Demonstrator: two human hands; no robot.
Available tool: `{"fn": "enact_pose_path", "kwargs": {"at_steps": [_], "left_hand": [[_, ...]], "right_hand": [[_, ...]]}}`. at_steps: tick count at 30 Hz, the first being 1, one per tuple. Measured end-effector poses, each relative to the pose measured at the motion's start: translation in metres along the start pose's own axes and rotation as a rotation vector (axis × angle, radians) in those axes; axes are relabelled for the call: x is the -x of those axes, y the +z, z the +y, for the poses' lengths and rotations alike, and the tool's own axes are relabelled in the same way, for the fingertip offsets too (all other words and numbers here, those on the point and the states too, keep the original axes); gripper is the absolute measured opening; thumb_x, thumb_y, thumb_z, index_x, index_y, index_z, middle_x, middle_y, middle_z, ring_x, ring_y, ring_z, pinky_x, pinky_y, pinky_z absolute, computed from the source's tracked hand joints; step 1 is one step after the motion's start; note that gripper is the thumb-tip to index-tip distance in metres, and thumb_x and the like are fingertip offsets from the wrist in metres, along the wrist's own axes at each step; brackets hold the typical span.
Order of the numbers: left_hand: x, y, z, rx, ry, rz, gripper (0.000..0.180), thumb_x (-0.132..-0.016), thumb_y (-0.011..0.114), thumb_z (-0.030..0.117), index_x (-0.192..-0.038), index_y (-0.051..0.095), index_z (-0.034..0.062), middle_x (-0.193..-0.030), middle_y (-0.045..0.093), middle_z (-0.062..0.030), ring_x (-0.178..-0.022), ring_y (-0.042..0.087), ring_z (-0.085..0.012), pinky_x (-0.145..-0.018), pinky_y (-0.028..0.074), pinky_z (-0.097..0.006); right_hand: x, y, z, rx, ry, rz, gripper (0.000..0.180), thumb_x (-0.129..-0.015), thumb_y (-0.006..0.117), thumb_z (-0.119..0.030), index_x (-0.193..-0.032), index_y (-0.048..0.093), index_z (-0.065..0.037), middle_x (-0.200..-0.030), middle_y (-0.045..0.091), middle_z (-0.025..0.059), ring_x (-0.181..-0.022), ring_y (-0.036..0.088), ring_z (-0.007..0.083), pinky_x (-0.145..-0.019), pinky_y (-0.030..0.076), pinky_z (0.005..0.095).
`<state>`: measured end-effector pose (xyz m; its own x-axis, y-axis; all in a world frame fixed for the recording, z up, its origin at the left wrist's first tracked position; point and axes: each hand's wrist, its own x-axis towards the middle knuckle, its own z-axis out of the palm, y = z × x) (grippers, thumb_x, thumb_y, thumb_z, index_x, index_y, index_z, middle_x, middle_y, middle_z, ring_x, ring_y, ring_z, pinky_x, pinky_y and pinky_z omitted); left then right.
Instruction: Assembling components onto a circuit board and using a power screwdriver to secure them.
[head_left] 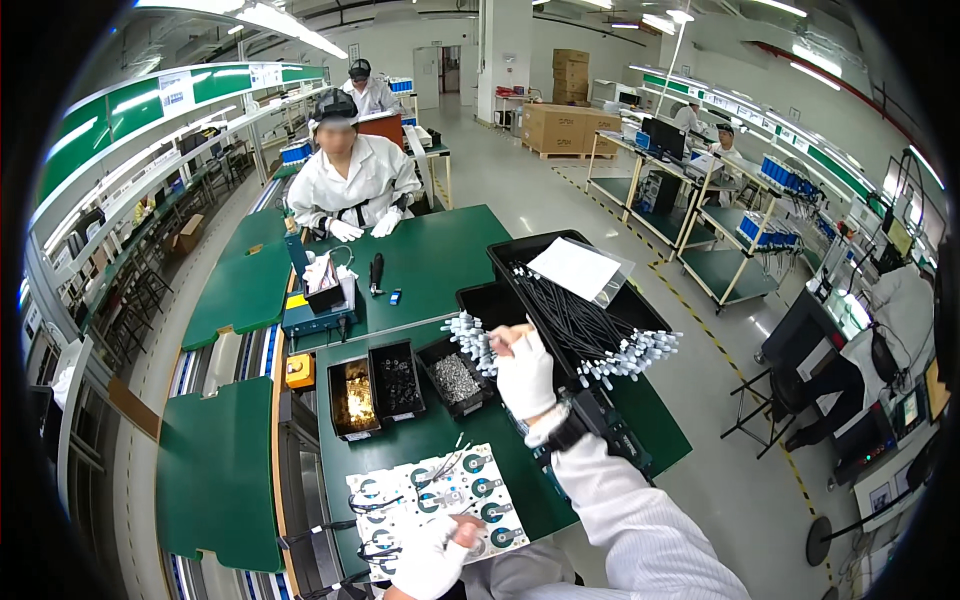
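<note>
My left hand (pixel 430 560), in a white glove with bare fingertips, rests at the near edge of a white panel (pixel 450 500). Its fingers are curled together; anything in them is hidden. Round green-and-black parts and black cables are set on the panel. Farther off, my right hand (pixel 524 375), gloved likewise and with a black band at the wrist, is at the near left side of a black bin of cables (pixel 570 310). Its fingers are bent closed beside pale blue-white cable ends (pixel 468 338); what they pinch, if anything, I cannot make out.
Small black bins hold brass-coloured parts (pixel 355 400), black parts (pixel 397 382) and silver hardware (pixel 458 380). A black-handled screwdriver (pixel 376 273) lies farther off, near a blue device (pixel 320 318). Across the green table, a person in white (pixel 355 185) rests gloved hands on it.
</note>
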<state>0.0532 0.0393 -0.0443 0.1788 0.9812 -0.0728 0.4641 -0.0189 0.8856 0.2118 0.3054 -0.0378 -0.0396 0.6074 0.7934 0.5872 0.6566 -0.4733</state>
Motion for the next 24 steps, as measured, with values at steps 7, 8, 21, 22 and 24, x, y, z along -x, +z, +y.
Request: {"fn": "enact_pose_path", "kwargs": {"at_steps": [7,8,21,22,24], "left_hand": [[-0.02,-0.037,0.016,1.329,-0.371,0.072,0.039,-0.102,0.06,0.038,-0.11,0.062,-0.0001,-0.089,0.061,-0.0071,-0.08,0.06,-0.0207,-0.077,0.053,-0.036],[-0.021,-0.041,0.022,1.381,-0.39,0.166,0.026,-0.102,0.062,0.03,-0.102,0.062,0.0034,-0.081,0.057,-0.0025,-0.067,0.054,-0.0164,-0.063,0.048,-0.031],[-0.01,-0.153,-0.029,-0.012,-0.267,0.746,0.034,-0.1,0.064,0.028,-0.079,0.057,0.0017,-0.062,0.05,-0.0024,-0.06,0.043,-0.0129,-0.057,0.039,-0.033],[-0.002,-0.134,-0.012,-0.111,-0.217,0.537,0.033,-0.096,0.069,0.03,-0.082,0.065,0.0005,-0.065,0.056,-0.0056,-0.063,0.05,-0.0128,-0.06,0.043,-0.032],[0.02,-0.093,0.021,-0.141,-0.288,0.24,0.028,-0.088,0.077,0.032,-0.09,0.076,0.0038,-0.083,0.073,-0.0114,-0.074,0.067,-0.0179,-0.069,0.051,-0.031]], "right_hand": [[0.105,-0.117,-0.17,-0.701,-0.649,-0.778,0.017,-0.087,0.076,-0.024,-0.095,0.07,-0.01,-0.1,0.067,0.0032,-0.075,0.063,0.0287,-0.055,0.052,0.0384],[0.108,-0.124,-0.184,-0.684,-0.763,-0.667,0.011,-0.086,0.071,-0.018,-0.094,0.069,-0.01,-0.092,0.065,0.0058,-0.076,0.063,0.026,-0.058,0.052,0.0388],[0.158,-0.136,-0.169,-0.917,-0.197,-0.949,0.025,-0.085,0.075,-0.026,-0.098,0.069,-0.005,-0.089,0.069,0.0127,-0.077,0.066,0.0341,-0.068,0.053,0.041],[0.148,-0.143,-0.143,-0.718,-0.209,-0.834,0.027,-0.092,0.074,-0.024,-0.108,0.067,-0.003,-0.091,0.07,0.0103,-0.074,0.065,0.0273,-0.069,0.053,0.0346],[0.151,-0.132,-0.102,-0.267,0.077,-0.505,0.032,-0.089,0.077,-0.032,-0.073,0.07,-0.006,-0.067,0.061,0.0079,-0.065,0.064,0.0296,-0.06,0.051,0.0412]]}}
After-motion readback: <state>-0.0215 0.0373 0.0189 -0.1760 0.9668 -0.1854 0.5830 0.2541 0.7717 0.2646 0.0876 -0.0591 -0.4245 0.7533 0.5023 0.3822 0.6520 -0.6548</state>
